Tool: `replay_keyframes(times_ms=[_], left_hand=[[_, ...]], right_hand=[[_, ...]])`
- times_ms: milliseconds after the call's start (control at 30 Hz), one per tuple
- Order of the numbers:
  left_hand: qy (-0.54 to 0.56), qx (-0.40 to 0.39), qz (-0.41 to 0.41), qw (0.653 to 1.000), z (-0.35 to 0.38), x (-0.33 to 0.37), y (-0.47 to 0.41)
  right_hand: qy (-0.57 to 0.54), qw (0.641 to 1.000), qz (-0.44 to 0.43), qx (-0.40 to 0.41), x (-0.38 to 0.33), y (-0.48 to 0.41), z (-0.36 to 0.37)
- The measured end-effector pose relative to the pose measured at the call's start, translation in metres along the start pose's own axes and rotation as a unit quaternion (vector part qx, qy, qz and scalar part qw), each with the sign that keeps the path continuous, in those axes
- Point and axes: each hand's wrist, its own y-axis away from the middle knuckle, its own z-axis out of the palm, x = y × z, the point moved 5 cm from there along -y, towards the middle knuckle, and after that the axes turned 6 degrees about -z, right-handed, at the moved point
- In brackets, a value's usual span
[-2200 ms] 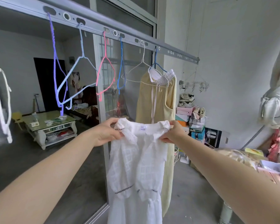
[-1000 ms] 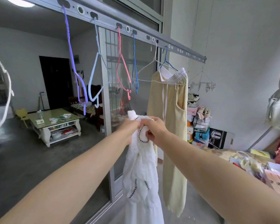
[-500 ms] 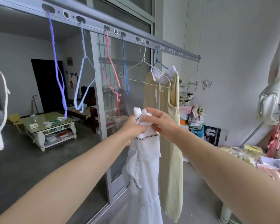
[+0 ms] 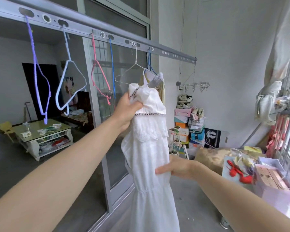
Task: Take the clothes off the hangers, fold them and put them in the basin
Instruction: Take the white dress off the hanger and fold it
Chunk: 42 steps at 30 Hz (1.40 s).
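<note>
A white dress (image 4: 151, 148) with dark stitched trim hangs folded lengthwise in front of me. My left hand (image 4: 126, 111) grips its bunched top at shoulder height. My right hand (image 4: 176, 166) lies lower on the dress's right side, thumb over the cloth near the waist. Behind the dress, a pale yellow garment (image 4: 161, 86) stays on a blue hanger (image 4: 150, 64), mostly hidden. Several bare hangers hang from the grey rail (image 4: 117, 35): purple (image 4: 40, 77), light blue (image 4: 70, 84), pink (image 4: 100, 79) and white wire (image 4: 131, 71). No basin is in view.
A glass sliding door (image 4: 120, 148) stands just left of the dress. Stacked shoe boxes (image 4: 189, 128) sit against the far wall. A cluttered table (image 4: 266, 174) with boxes and bags stands at the right. A low glass table (image 4: 42, 133) is in the room beyond.
The dress went from spread by its shoulders to folded lengthwise, top bunched in my left hand. My right hand has let go of the top and slid down to the waist.
</note>
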Motion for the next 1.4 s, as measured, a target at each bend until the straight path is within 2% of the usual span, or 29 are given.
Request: replay_keyframes(times_ms=[167,300,433,533,633,733,833,900,967,1067,1133,1300,1400], left_hand=[[0.014,0.074,-0.023,0.997,-0.021,-0.008,-0.010],[0.032,0.123,-0.066,0.990,-0.040,-0.034,-0.016],[0.025,0.114,-0.116,0.986,-0.052,-0.068,-0.021],[0.049,0.126,-0.134,0.982,-0.051,-0.079,-0.020],[0.046,0.107,-0.133,0.984,-0.043,-0.085,-0.017],[0.027,0.074,-0.178,0.981,-0.028,-0.094,-0.002],[0.000,0.017,-0.244,0.970,-0.020,-0.118,0.011],[0.002,-0.103,-0.276,0.955,-0.012,-0.132,0.020],[0.019,-0.165,-0.321,0.932,-0.004,-0.144,0.029],[0.007,-0.153,-0.383,0.911,0.001,-0.159,0.036],[0.006,-0.176,-0.399,0.900,0.007,-0.164,0.038],[0.002,-0.203,-0.383,0.901,0.015,-0.167,0.048],[-0.005,-0.186,-0.359,0.915,0.019,-0.175,0.050]], right_hand=[[-0.029,0.999,0.013,-0.013,-0.001,0.009,-0.002],[-0.152,0.988,0.017,0.000,-0.002,0.020,-0.011],[-0.234,0.971,0.035,0.026,-0.001,0.024,-0.017],[-0.260,0.965,0.001,-0.015,-0.013,0.035,-0.013],[-0.228,0.970,-0.054,-0.062,-0.023,0.041,-0.011],[-0.206,0.972,-0.093,-0.058,-0.035,0.039,-0.013],[-0.240,0.959,-0.147,-0.014,-0.051,0.034,-0.024],[-0.250,0.950,-0.183,0.029,-0.060,0.031,-0.032],[-0.247,0.945,-0.200,0.077,-0.066,0.029,-0.038],[-0.234,0.935,-0.209,0.163,-0.073,0.028,-0.043],[-0.232,0.923,-0.232,0.201,-0.077,0.028,-0.046],[-0.241,0.895,-0.232,0.294,-0.075,0.016,-0.052],[-0.268,0.876,-0.227,0.330,-0.075,0.010,-0.053]])
